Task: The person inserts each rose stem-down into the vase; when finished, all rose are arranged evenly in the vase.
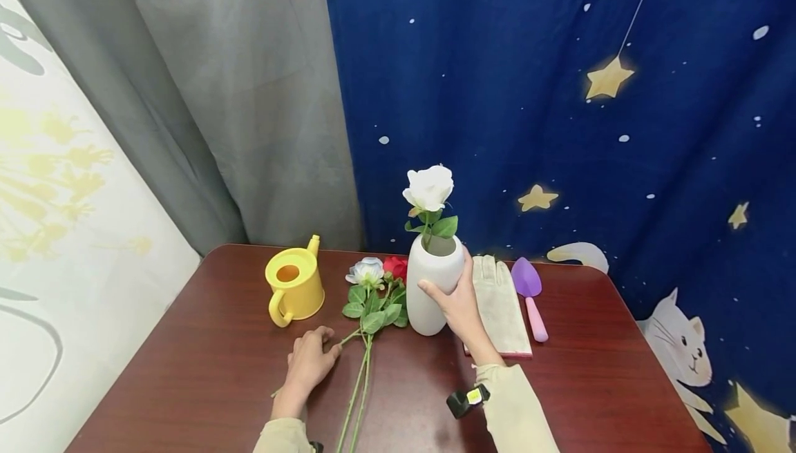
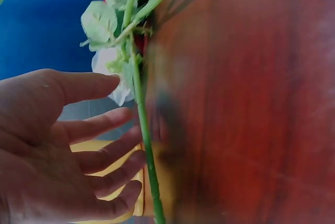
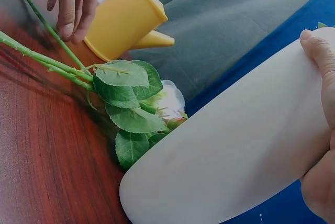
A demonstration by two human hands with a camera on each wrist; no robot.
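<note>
My right hand (image 1: 459, 299) grips the white vase (image 1: 425, 301) at its right side, with the thumb across its front. A white rose (image 1: 429, 188) with green leaves stands upright in that vase. Left of it lie a pale bluish-white rose (image 1: 367, 271) and a red rose (image 1: 396, 268), their stems (image 1: 361, 387) stretching toward the near edge. My left hand (image 1: 311, 360) hovers low at one of these stems. In the left wrist view its fingers (image 2: 107, 156) are spread and loosely bent beside the green stem (image 2: 142, 111), not wrapped around it.
A yellow watering can (image 1: 305, 294) stands at the table's back left. Right of the vase lie pale work gloves (image 1: 499, 311) and a small trowel (image 1: 527, 278) with a purple blade and pink handle. Grey and blue curtains (image 1: 472, 94) hang behind the dark red table (image 1: 205, 363).
</note>
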